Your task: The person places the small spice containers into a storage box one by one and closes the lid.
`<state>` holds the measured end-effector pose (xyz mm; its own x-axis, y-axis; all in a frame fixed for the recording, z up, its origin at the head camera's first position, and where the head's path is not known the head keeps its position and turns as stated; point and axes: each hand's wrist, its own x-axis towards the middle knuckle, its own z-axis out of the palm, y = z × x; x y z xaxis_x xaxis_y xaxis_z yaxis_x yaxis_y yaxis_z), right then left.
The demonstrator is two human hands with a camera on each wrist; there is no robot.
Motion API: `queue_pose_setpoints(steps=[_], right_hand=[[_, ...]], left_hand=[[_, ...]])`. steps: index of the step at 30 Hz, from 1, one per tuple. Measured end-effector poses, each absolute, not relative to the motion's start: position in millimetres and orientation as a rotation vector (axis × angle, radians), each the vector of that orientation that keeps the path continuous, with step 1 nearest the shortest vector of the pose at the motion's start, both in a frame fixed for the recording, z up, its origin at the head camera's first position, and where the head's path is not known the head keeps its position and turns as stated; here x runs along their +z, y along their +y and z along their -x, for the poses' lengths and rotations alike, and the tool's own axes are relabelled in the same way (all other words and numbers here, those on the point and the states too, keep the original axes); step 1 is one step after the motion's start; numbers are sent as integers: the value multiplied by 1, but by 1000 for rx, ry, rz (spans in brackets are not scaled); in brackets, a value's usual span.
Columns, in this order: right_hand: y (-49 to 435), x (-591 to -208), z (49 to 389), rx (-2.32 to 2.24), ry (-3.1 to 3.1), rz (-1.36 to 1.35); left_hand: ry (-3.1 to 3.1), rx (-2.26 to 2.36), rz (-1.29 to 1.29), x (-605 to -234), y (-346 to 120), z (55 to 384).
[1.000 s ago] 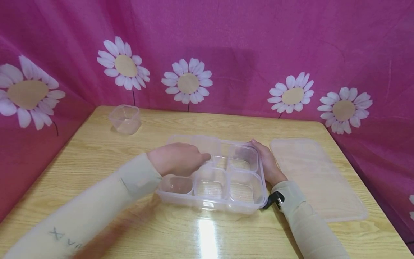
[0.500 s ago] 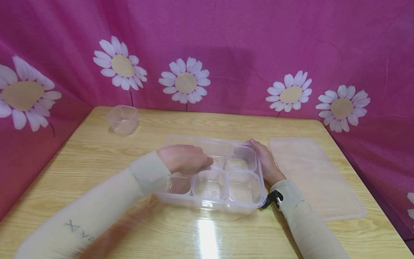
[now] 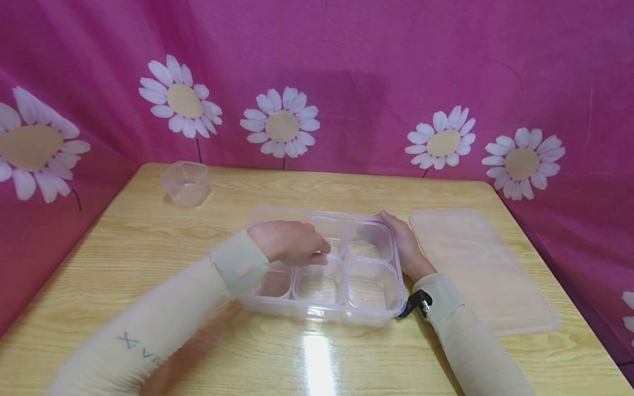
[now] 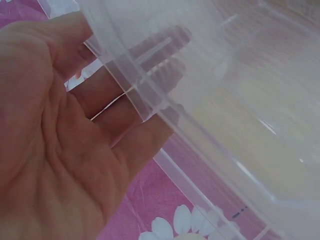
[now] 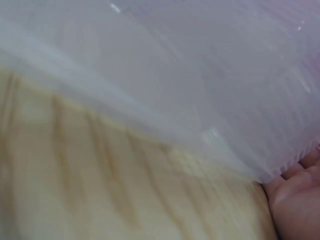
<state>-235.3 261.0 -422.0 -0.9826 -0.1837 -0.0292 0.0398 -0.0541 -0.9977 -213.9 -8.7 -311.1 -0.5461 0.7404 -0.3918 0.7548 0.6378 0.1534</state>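
A clear rectangular plastic box [image 3: 317,316] stands mid-table with several small clear containers inside in two rows. My left hand [image 3: 294,242] reaches over it from the left and holds a small clear container [image 3: 329,231] by its rim, in the middle of the back row. In the left wrist view, left fingers [image 4: 132,107] show through transparent plastic. My right hand [image 3: 407,247] grips the box at its right end, around the back right corner. Part of that hand [image 5: 300,200] appears against the plastic wall in the right wrist view.
Another small clear container [image 3: 187,184] stands at the table's back left. A flat translucent lid [image 3: 485,275] lies right of the box. A pink cloth with daisies [image 3: 346,55] hangs behind and beside the wooden table [image 3: 198,352].
My left hand has lowered the small container into the box's back row and moved slightly right with it. My right hand stays at the box's right end.
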Motion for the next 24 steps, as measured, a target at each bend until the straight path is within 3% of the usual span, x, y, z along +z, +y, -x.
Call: queue_pose_setpoints(steps=[24], right_hand=[[260,-420,234,-2162,2080,129]], left_hand=[[2473,-31,-1227,-319,-15,212]])
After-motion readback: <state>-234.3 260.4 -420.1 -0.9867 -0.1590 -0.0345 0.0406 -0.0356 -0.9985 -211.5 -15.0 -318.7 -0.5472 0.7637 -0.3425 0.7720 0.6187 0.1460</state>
